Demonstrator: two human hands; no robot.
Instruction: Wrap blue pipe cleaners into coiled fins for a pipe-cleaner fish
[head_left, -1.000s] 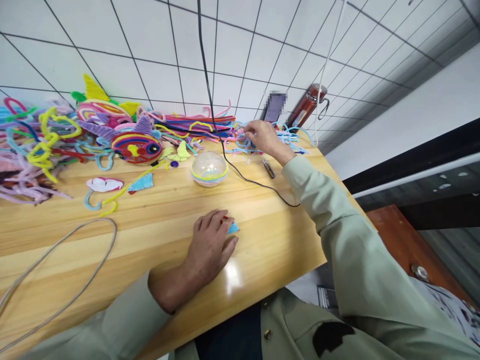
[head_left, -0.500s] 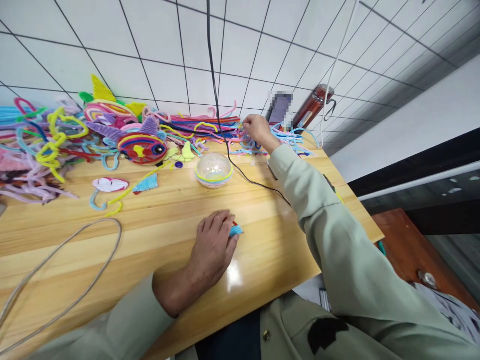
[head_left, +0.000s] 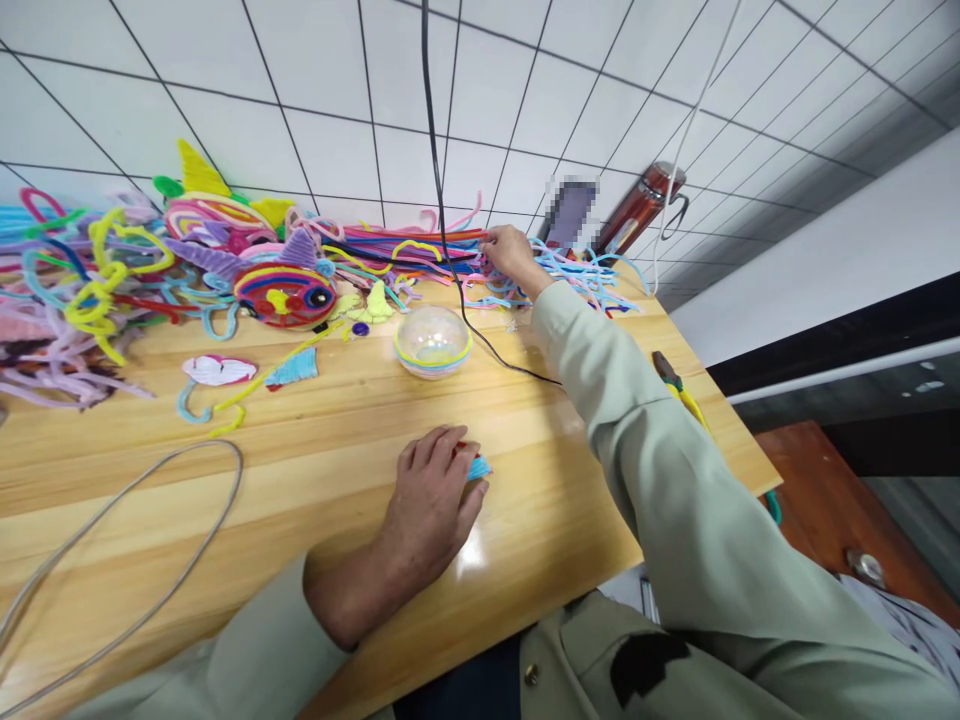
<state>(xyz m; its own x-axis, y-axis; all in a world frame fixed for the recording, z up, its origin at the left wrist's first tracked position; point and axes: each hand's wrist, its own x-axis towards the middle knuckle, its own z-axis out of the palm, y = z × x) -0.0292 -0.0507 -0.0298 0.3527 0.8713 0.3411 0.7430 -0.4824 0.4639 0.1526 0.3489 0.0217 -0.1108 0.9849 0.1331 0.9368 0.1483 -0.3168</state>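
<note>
My left hand [head_left: 429, 505] rests on the wooden table, its fingers curled over a small blue and red pipe-cleaner piece [head_left: 480, 467]. Only the right end of that piece shows past the fingers. At the back, my right hand [head_left: 511, 258] reaches into the long loose pipe cleaners [head_left: 420, 246]. Its fingertips are closed at the ends of some red ones; exactly how many they grip is hidden. Between the hands and slightly left stands a clear plastic bowl [head_left: 433, 345] with yellow and blue strands around it.
A pipe-cleaner fish [head_left: 285, 295] and tangled pipe cleaners [head_left: 105, 290] lie back left. Nearer are a blue piece [head_left: 294, 369] and a white piece [head_left: 219, 370]. A black cable [head_left: 442, 200] hangs across. Pliers [head_left: 679, 390], a phone [head_left: 571, 212] and a red flask [head_left: 641, 208] are to the right.
My right hand has shifted slightly left against the pile, and red pipe cleaners now show at its fingertips. The pliers have come into fuller view. My left hand stays on its piece.
</note>
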